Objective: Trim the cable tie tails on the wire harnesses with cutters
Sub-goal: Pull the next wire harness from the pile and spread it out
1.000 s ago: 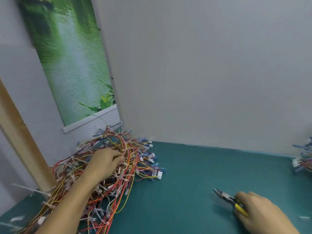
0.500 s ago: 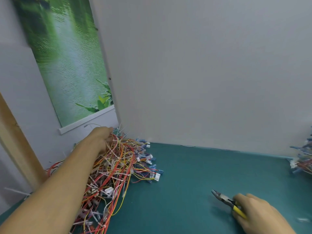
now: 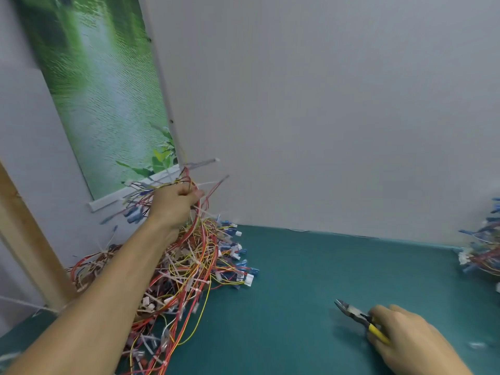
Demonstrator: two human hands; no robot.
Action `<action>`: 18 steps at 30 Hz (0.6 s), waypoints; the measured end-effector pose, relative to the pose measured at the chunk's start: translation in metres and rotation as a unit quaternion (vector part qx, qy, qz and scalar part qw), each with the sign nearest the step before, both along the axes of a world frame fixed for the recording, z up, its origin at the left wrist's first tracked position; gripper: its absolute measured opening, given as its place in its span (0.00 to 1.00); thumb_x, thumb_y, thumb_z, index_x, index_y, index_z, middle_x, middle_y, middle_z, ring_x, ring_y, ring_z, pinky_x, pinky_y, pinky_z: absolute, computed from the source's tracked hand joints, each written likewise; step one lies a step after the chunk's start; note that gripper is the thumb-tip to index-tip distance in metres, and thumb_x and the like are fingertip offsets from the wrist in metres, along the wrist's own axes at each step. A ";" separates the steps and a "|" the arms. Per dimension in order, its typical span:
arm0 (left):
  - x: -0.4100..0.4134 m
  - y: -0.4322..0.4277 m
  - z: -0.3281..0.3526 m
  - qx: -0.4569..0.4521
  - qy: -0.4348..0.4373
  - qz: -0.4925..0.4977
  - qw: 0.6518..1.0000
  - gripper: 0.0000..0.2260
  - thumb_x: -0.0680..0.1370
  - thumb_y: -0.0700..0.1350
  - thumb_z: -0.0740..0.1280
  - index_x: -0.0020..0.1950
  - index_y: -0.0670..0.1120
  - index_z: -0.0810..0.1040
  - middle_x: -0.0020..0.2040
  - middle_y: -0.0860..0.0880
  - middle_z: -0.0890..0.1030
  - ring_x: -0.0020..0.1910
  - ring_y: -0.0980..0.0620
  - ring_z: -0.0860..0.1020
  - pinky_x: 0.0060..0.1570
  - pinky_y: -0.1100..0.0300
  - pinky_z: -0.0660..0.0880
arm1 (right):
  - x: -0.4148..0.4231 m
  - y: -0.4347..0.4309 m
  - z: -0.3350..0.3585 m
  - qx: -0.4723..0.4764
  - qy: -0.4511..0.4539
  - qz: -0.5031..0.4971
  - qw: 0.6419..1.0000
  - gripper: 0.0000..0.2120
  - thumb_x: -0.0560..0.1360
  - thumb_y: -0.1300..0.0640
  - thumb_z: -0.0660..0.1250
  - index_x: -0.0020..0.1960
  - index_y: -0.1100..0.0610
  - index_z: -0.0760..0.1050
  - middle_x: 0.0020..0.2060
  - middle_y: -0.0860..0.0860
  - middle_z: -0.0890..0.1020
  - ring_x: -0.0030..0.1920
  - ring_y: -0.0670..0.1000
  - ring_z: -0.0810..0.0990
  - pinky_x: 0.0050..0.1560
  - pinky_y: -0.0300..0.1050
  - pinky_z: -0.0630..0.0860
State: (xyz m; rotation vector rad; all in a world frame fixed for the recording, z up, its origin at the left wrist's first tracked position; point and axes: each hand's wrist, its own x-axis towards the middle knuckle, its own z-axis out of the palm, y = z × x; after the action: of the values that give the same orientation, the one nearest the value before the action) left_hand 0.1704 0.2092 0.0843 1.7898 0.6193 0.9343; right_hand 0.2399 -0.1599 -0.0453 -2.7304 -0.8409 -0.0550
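The left hand [image 3: 173, 205] is curled tight round a lifted harness of red, yellow and dark wires [image 3: 186, 179], holding it above the tangled heap of multicoloured wire harnesses [image 3: 189, 266] at the left of the teal-green table mat [image 3: 311, 280]. The right hand [image 3: 405, 339] rests low on the mat, well apart, with its fingers wrapped round the yellow-handled steel cutters [image 3: 357, 316], whose nose points toward the heap. The step looks like drawing one harness free, so it is best pulled up slowly until trailing wires drop off. Then it should be pinched close to a tie, so that a thin white cable tie tail [image 3: 208, 182] stands clear of the wires, and cut flush at the head without nicking insulation. The lifted harness is blurred, so its ties cannot be counted. The left fingertips hide behind the hand, most of the cutter handles sit inside the right fist, and I cannot tell whether the blades are parted. A second heap of blue-ended wires [image 3: 484, 253] is cut off at the right edge
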 end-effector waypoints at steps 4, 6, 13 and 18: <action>0.000 -0.009 -0.002 -0.131 0.021 -0.023 0.991 0.07 0.79 0.37 0.64 0.43 0.43 0.79 0.41 0.45 0.83 0.32 0.51 0.73 0.32 0.58 0.69 | 0.000 -0.001 0.000 -0.011 0.000 -0.005 1.000 0.05 0.78 0.42 0.55 0.48 0.42 0.64 0.46 0.43 0.70 0.54 0.46 0.74 0.50 0.40 0.71; -0.002 -0.011 -0.004 -0.115 0.012 0.007 0.993 0.08 0.79 0.38 0.64 0.41 0.44 0.80 0.41 0.45 0.84 0.34 0.50 0.76 0.36 0.57 0.72 | 0.000 0.001 0.000 -0.006 0.002 -0.005 1.000 0.06 0.78 0.42 0.55 0.48 0.43 0.64 0.45 0.43 0.70 0.53 0.46 0.75 0.50 0.40 0.72; -0.008 -0.035 -0.009 0.241 0.035 -0.031 0.969 0.08 0.76 0.43 0.69 0.36 0.44 0.77 0.35 0.46 0.81 0.36 0.46 0.77 0.41 0.54 0.73 | -0.001 0.003 -0.001 -0.022 -0.008 -0.012 1.000 0.05 0.78 0.42 0.54 0.49 0.42 0.64 0.47 0.43 0.71 0.50 0.47 0.73 0.50 0.41 0.71; -0.011 -0.054 -0.025 0.294 0.130 -0.045 0.946 0.07 0.76 0.45 0.69 0.40 0.44 0.81 0.34 0.47 0.82 0.37 0.49 0.79 0.39 0.59 0.72 | -0.002 0.002 -0.001 -0.015 -0.004 -0.011 1.000 0.05 0.78 0.43 0.55 0.48 0.43 0.63 0.47 0.43 0.72 0.50 0.47 0.73 0.49 0.40 0.72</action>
State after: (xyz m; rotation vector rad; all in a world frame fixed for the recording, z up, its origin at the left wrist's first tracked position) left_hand 0.1594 0.1556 0.0597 2.4831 0.4363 0.8816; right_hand 0.2381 -0.1584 -0.0461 -2.7693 -0.8208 -0.0568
